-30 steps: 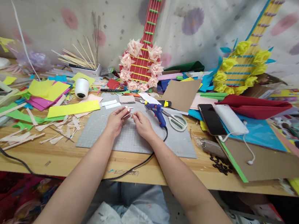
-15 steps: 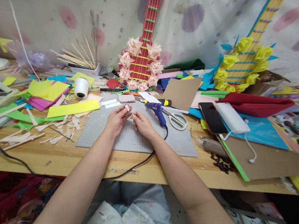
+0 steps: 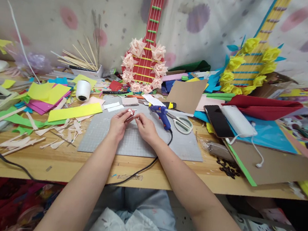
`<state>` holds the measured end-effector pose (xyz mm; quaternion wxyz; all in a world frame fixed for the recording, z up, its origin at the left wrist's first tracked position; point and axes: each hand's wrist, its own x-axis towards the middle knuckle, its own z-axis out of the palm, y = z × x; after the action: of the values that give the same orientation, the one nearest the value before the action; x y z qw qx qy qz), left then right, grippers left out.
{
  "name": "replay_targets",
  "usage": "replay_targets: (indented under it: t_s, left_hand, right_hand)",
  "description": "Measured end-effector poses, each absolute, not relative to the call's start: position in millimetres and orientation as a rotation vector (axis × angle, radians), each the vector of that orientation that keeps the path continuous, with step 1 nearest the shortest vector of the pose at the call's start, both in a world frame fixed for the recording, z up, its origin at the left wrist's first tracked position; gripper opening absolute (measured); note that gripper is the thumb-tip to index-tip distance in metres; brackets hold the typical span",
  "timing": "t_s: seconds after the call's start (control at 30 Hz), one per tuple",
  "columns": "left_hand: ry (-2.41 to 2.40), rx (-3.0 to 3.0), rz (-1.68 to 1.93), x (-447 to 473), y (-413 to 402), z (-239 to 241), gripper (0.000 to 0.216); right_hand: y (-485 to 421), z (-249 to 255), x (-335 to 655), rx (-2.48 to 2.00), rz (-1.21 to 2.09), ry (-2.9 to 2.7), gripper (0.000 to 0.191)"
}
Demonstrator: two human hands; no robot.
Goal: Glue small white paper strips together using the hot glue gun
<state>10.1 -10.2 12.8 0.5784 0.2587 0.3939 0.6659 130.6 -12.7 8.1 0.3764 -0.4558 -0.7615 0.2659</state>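
two bare hands meet above a gray cutting mat [image 3: 138, 144] on a cluttered wooden surface [image 3: 92, 172]. the left hand [image 3: 118, 125] pinches one small pale piece [image 3: 131, 112] between its fingers, just over the mat's middle. the right hand [image 3: 147, 128] is just beside it, fingers curled toward the piece; whether they grip anything, i cannot tell.

the small piece seems to be mid-making, its shape too tiny to judge, so how much work remains on it is unclear. two guitar-shaped crafts stand at the back and look close to complete: a red guitar [image 3: 144, 65], strung and ringed by eight pink flowers, and a yellow guitar [image 3: 245, 76], strung, with yellow flowers too crowded to count.

on the mat lie two white strips [image 3: 111, 105], one blue glue gun [image 3: 162, 115] and one pair of scissors [image 3: 184, 125], apart from the hands. to the right rest one black phone [image 3: 218, 121] and one white block [image 3: 238, 121]. paper scraps [image 3: 63, 132] at left are beyond counting.
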Motion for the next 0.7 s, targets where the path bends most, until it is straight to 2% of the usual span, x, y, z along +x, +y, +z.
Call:
replay_targets:
  t_s: [0.27, 0.7]
  left_hand:
    - [0.918, 0.632, 1.536, 7.2, -9.1, 10.6, 0.022]
    - [0.909, 0.67, 1.54, 6.4, -9.4, 10.3, 0.02]
  right_hand:
    - [-15.7, 13.7, 131.1, -1.207, 0.526, -2.034, 0.024]
    - [-13.2, 12.6, 134.3, -1.219, 0.522, -2.045, 0.025]
